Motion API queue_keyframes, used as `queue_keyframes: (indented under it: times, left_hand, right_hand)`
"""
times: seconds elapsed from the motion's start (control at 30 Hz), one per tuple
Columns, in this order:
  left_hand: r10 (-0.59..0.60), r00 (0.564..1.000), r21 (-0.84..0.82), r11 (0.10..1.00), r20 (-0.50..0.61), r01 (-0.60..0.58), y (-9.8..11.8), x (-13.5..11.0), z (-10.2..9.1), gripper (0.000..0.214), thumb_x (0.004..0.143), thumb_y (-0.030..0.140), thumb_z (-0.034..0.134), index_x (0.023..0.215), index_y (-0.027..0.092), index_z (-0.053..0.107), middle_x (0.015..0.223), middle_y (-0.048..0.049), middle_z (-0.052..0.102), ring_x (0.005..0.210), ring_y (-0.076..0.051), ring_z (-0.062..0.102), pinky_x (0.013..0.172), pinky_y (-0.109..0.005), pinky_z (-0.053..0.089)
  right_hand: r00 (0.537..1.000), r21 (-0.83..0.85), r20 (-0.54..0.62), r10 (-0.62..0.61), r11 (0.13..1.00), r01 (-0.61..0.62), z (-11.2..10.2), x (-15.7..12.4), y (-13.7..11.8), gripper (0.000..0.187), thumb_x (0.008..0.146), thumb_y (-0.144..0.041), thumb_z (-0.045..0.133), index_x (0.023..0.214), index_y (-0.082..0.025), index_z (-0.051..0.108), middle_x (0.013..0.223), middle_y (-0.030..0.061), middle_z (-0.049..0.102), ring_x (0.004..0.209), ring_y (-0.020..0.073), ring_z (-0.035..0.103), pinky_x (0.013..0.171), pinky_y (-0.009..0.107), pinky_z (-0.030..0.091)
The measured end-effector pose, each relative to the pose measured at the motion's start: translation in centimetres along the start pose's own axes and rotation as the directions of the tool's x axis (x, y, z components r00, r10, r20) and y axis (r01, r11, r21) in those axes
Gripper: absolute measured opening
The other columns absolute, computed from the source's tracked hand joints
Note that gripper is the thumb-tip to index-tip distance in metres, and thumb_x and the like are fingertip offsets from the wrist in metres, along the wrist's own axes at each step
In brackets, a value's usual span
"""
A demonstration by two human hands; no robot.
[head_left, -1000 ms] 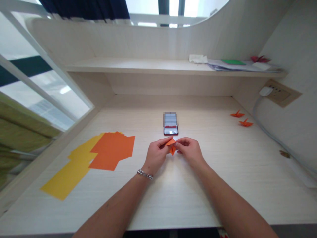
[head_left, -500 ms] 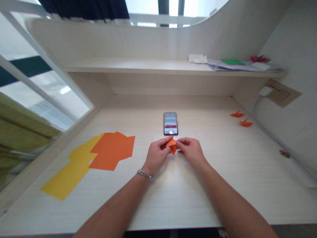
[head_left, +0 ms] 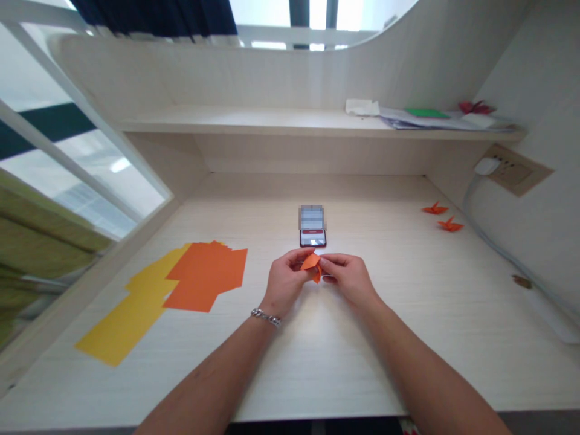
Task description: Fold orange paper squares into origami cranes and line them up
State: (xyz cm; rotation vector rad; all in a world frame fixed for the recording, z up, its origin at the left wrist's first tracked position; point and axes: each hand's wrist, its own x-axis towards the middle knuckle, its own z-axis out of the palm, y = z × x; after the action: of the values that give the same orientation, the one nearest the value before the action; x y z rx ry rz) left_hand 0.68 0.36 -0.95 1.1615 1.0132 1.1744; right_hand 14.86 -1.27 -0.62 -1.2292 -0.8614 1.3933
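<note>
My left hand (head_left: pixel 285 285) and my right hand (head_left: pixel 347 279) meet above the pale wooden desk (head_left: pixel 317 362), pinching a small folded piece of orange origami paper (head_left: pixel 310 263) between their fingertips. Part of the fold is hidden by my fingers. A smartphone (head_left: pixel 312 238) lies just beyond my hands, its upper part blurred out. To the left of my left hand lies a loose pile of orange paper sheets (head_left: pixel 203 278), overlapping yellow paper sheets (head_left: pixel 129 323). A metal chain bracelet (head_left: pixel 266 317) circles my left wrist.
Two small orange origami cranes (head_left: pixel 435 208) (head_left: pixel 450 225) stand at the desk's right. A shelf (head_left: pixel 226 122) above holds papers (head_left: pixel 426 118) and a red origami crane (head_left: pixel 475 107). A wall socket (head_left: pixel 512 170) with a plugged-in cable is on the right; a window is on the left.
The folded orange paper has turned slightly between my fingers, and less of its lower point shows. My hands are a little closer together.
</note>
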Motion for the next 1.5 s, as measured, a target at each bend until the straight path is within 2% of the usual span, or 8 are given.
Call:
queue_keyframes:
  times: [0.17,0.4,0.63,0.93,1.27,1.5]
  left_hand:
    - [0.017,0.999,0.039,0.999,-0.028,-0.016,0.2,0.1,0.0,0.041,0.06,0.013,0.075,0.101,0.012,0.068,0.094,-0.0093,0.071,0.078,-0.018,0.066,0.069,-0.028,0.054]
    - [0.03,0.998,0.03,0.999,-0.05,-0.029,-0.3,0.3,-0.1,0.036,0.063,0.017,0.074,0.099,0.015,0.069,0.094,-0.0081,0.071,0.077,-0.017,0.066,0.067,-0.027,0.053]
    - [0.025,0.998,0.075,0.997,-0.059,-0.02,-0.4,0.3,-0.1,0.034,0.064,0.018,0.073,0.098,0.014,0.068,0.093,-0.0087,0.071,0.074,-0.017,0.065,0.065,-0.027,0.053]
    - [0.003,1.0,0.054,0.999,0.009,-0.003,-0.3,0.1,-0.2,0.045,0.061,0.018,0.077,0.105,0.014,0.067,0.098,-0.0098,0.07,0.082,-0.019,0.065,0.072,-0.029,0.052]
    - [-0.057,0.997,-0.038,0.998,0.053,0.059,-0.1,0.0,-0.2,0.051,0.059,0.017,0.078,0.108,0.013,0.067,0.096,-0.0111,0.071,0.078,-0.019,0.066,0.072,-0.031,0.052]
    - [-0.094,0.993,-0.118,0.988,0.076,0.102,0.3,-0.2,0.1,0.049,0.059,0.014,0.077,0.108,0.013,0.068,0.096,-0.011,0.071,0.077,-0.019,0.066,0.071,-0.031,0.053]
  right_hand:
    - [1.0,0.013,0.019,0.018,1.0,-0.018,0.0,-0.1,0.1,0.036,0.059,-0.033,0.078,0.092,-0.018,0.074,0.084,0.0079,0.073,0.076,0.019,0.066,0.064,0.029,0.05]
    - [0.998,0.024,0.048,-0.048,0.999,0.047,0.1,-0.1,0.5,0.035,0.061,-0.032,0.077,0.094,-0.019,0.074,0.089,0.0085,0.074,0.078,0.0191,0.066,0.068,0.03,0.05]
    - [0.995,0.073,0.08,-0.059,0.996,0.054,-0.2,0.4,1.1,0.037,0.058,-0.032,0.079,0.092,-0.017,0.075,0.086,0.0088,0.074,0.079,0.0219,0.067,0.076,0.036,0.05]
    - [0.998,0.105,0.057,-0.037,0.994,0.031,-0.2,0.5,0.8,0.038,0.058,-0.035,0.08,0.09,-0.015,0.075,0.087,0.01,0.074,0.08,0.0225,0.068,0.08,0.036,0.051]
    - [0.998,0.029,0.004,-0.063,0.998,0.062,-0.3,0.4,0.7,0.038,0.06,-0.037,0.078,0.091,-0.013,0.074,0.08,0.0094,0.074,0.069,0.0184,0.064,0.066,0.031,0.05]
    - [0.996,0.013,-0.041,-0.084,0.996,0.085,-0.1,0.3,0.6,0.034,0.061,-0.036,0.077,0.087,-0.013,0.075,0.078,0.0086,0.073,0.065,0.0165,0.064,0.063,0.03,0.05]
